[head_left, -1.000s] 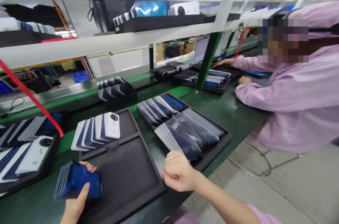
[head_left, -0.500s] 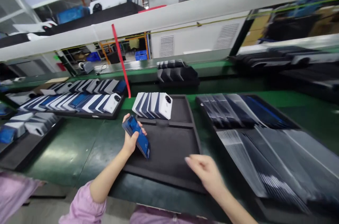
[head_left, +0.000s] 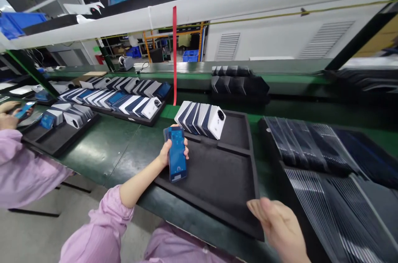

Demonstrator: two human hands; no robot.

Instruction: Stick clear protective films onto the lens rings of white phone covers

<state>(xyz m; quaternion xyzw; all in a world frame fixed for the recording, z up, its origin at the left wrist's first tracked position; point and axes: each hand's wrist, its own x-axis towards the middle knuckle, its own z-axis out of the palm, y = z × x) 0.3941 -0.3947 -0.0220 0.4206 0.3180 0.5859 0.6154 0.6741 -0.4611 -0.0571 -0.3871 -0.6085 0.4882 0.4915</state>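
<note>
My left hand [head_left: 164, 153] is closed round a small stack of thin phone panels [head_left: 178, 155], the front one covered in shiny blue film. It holds them tilted above the left part of a black foam tray [head_left: 224, 176]. White and dark blue phone panels [head_left: 200, 120], the end one with a round black camera area, lean in a row in the tray's far compartment. My right hand [head_left: 280, 223] is at the tray's near right corner, slightly blurred, its fingers curled together with nothing visible in them.
On the right, another black tray [head_left: 281, 163] holds rows of clear and dark thin sheets [head_left: 326, 209]. More panel-filled trays [head_left: 137, 117] stand to the left. There, a co-worker's hands [head_left: 9, 115] hold a blue panel. A red strip [head_left: 174, 55] hangs from the overhead shelf.
The view has turned left, bringing the co-worker's hands into sight. The stack in my left hand has turned so its blue front faces me. My right hand has come nearer the tray's front corner.
</note>
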